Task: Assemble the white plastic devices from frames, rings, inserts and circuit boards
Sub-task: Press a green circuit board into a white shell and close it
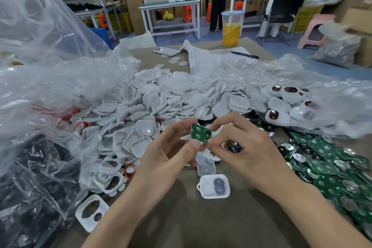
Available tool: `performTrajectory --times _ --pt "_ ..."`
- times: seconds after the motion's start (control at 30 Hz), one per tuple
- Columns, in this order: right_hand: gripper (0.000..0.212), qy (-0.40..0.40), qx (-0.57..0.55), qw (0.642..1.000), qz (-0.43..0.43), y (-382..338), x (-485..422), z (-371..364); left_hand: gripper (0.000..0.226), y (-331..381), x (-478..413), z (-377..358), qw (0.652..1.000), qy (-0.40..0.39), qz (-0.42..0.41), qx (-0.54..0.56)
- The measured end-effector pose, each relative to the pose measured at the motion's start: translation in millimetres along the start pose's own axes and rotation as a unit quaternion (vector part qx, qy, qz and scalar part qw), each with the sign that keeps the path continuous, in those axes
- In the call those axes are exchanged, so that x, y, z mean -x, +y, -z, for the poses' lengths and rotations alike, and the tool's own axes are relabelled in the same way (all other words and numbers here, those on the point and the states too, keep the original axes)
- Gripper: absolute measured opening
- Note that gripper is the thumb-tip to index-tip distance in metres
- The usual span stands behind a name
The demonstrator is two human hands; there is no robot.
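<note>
A small green circuit board point(200, 133) with round silver pads is pinched between my left hand point(171, 149) and my right hand point(243, 147), above the table's middle. Both hands grip its edges. Just below them lies a clear insert point(205, 165). Nearer to me sits a white frame point(213, 186) with a grey piece inside. Another white frame point(91, 214) with cut-out holes rests at the lower left. A big heap of white shells point(161, 98) fills the middle. Green circuit boards point(330, 165) are piled at the right.
Crumpled clear plastic bags point(50, 86) cover the left and far right. Finished white devices with dark red windows point(285, 102) lie at right. A cup of orange drink point(231, 28), a phone point(166, 51), a paper sheet and a pen point(244, 55) stand beyond. People stand at far benches.
</note>
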State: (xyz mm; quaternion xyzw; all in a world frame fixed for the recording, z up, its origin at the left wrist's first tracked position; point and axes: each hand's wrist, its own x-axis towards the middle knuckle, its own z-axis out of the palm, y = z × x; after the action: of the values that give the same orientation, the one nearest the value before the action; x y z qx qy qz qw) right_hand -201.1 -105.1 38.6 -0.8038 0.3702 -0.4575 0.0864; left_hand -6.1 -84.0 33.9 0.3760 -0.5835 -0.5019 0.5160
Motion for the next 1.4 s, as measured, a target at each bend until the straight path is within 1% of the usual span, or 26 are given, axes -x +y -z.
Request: performTrajectory --times 0.07,0.13,0.2,0.27,0.3,0.37,0.4,0.47,0.6,0.67,0.77,0.87,1.0,1.1,1.17,1.23,1.33,1.4 --pt "0.017 -0.004 0.002 1.0 0.006 0.6 0.0 -0.2 0.035 -1.0 -0.4 0.6 1.0 0.001 -0.001 -0.005" --pt "0.019 -0.021 -0.029 0.999 -0.015 0.4 0.0 0.4 0.032 -0.9 -1.2 0.8 1.0 0.0 -0.012 -0.007" --pt "0.02 -0.043 -0.076 0.994 -0.072 -0.4 -0.5 1.7 0.029 -1.4 -1.5 0.7 0.999 0.009 -0.036 -0.038" --pt "0.02 -0.057 -0.166 0.972 -0.158 -2.9 -2.3 2.3 0.03 -1.5 0.5 -0.9 0.992 0.035 -0.049 -0.114" --pt "0.018 -0.059 -0.23 0.952 -0.192 -4.5 -3.3 2.2 0.032 -2.1 2.5 -1.7 0.98 0.046 -0.063 -0.183" --pt "0.014 -0.051 -0.326 0.914 -0.236 -6.5 -5.6 1.3 0.037 -3.7 6.4 -3.0 0.931 0.037 -0.122 -0.342" --pt "0.013 -0.048 -0.352 0.9 -0.253 -7.3 -5.8 1.3 0.04 -5.4 8.0 -4.0 0.909 0.027 -0.143 -0.39" --pt "0.013 -0.044 -0.386 0.879 -0.277 -8.8 -6.7 1.5 0.044 -5.8 8.8 -4.3 0.886 0.018 -0.164 -0.434" --pt "0.019 -0.063 -0.413 0.857 -0.302 -8.1 -5.9 3.8 0.045 -3.5 7.4 -5.0 0.855 0.02 -0.198 -0.48" --pt "0.023 -0.071 -0.421 0.85 -0.309 -4.6 -5.8 4.1 0.04 -1.7 7.7 -4.5 0.854 0.025 -0.206 -0.478" --pt "0.022 -0.07 -0.452 0.828 -0.324 0.9 -5.3 3.6 0.031 -1.2 9.0 -3.2 0.856 0.033 -0.221 -0.465" --pt "0.023 -0.068 -0.472 0.816 -0.326 2.6 -5.0 5.0 0.028 -0.4 9.9 -2.6 0.86 0.025 -0.222 -0.46" --pt "0.026 -0.077 -0.454 0.823 -0.333 2.7 0.1 7.1 0.028 1.2 12.6 -0.9 0.855 0.012 -0.212 -0.473" --pt "0.026 -0.079 -0.416 0.843 -0.332 -3.0 3.9 8.9 0.026 2.0 18.6 3.0 0.86 -0.004 -0.194 -0.473" --pt "0.024 -0.062 -0.372 0.869 -0.32 -4.6 8.0 12.4 0.023 1.8 24.1 6.8 0.868 -0.018 -0.176 -0.463" --pt "0.022 -0.046 -0.309 0.903 -0.295 -3.4 15.0 20.9 0.019 0.0 28.0 9.6 0.871 -0.042 -0.16 -0.462" --pt "0.02 -0.078 -0.182 0.951 -0.235 2.5 29.4 35.5 0.018 -3.3 28.6 8.9 0.871 -0.099 -0.148 -0.457" --pt "0.018 -0.113 -0.086 0.97 -0.196 7.5 36.1 39.7 0.018 -4.6 28.2 6.7 0.866 -0.127 -0.154 -0.458"
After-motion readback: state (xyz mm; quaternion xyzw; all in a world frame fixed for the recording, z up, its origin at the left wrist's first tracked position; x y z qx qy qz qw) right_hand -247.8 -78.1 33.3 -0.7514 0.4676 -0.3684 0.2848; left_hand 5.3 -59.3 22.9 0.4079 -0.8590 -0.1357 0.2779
